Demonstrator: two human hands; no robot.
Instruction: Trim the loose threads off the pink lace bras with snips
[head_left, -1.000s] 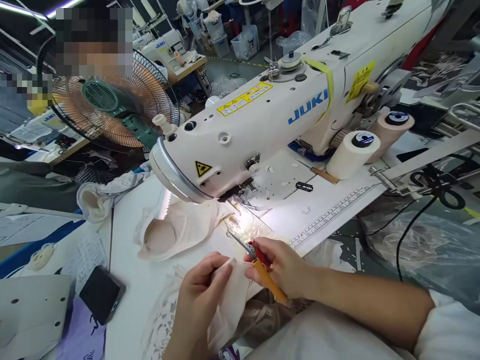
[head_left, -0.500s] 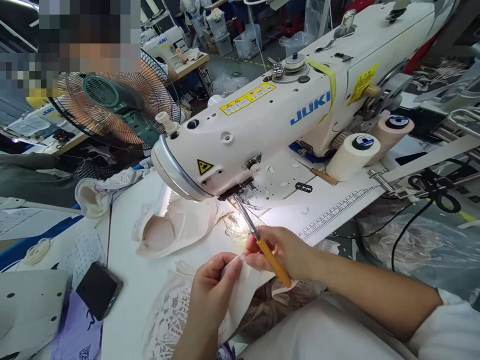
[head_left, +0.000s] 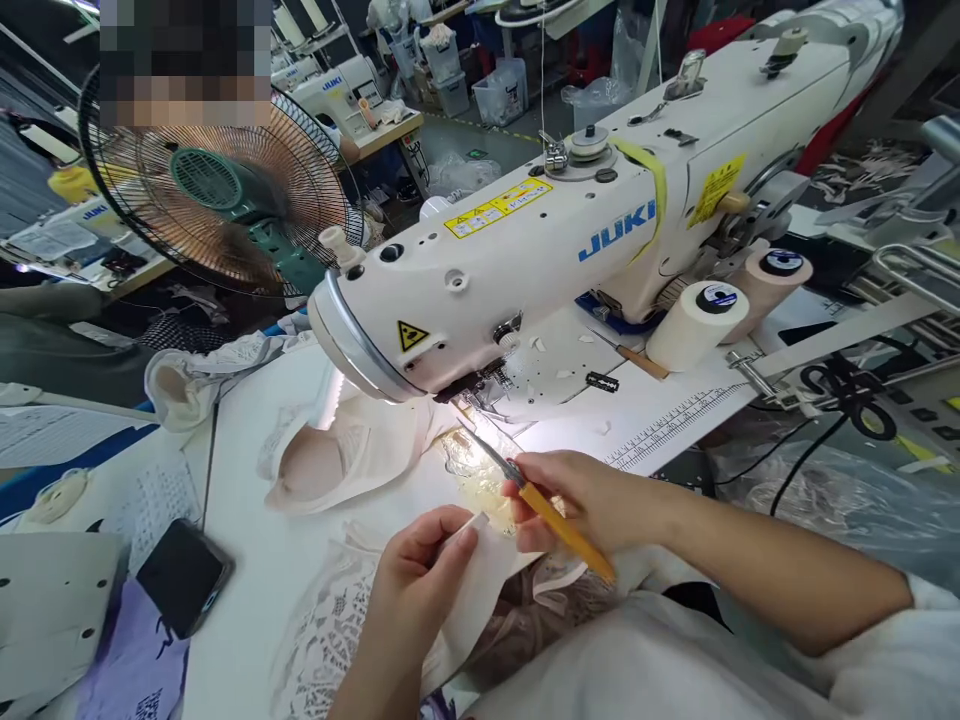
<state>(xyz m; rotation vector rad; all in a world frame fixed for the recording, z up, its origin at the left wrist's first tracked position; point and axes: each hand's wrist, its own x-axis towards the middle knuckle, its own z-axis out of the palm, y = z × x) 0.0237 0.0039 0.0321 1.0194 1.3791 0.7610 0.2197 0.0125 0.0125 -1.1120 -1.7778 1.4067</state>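
My left hand (head_left: 420, 570) is closed, pinching the edge of a white bra piece (head_left: 480, 575) between thumb and fingers. White lace (head_left: 326, 625) spreads on the table beside that wrist. In my right hand (head_left: 574, 500) is an orange-handled tool (head_left: 564, 530) with a slim metal shaft; its tip points up and left toward the needle area of the sewing machine (head_left: 517, 250). Whether the tip is a blade or a point I cannot tell. The right fingers are apart from the fabric. Another bra (head_left: 375, 455) lies on the table left of the needle, its far end near the machine.
A razor blade (head_left: 602, 382), a wooden-handled tool (head_left: 637, 360) and thread cones (head_left: 696, 328) sit on the machine bed at right. A black phone (head_left: 186, 577) lies at left. Behind the machine stand a fan (head_left: 225, 190) and a person with a blurred head.
My right hand has drawn away from the fabric edge, slightly rightward, carrying the orange-handled tool. The left hand keeps its pinch. The whole view has shifted a little.
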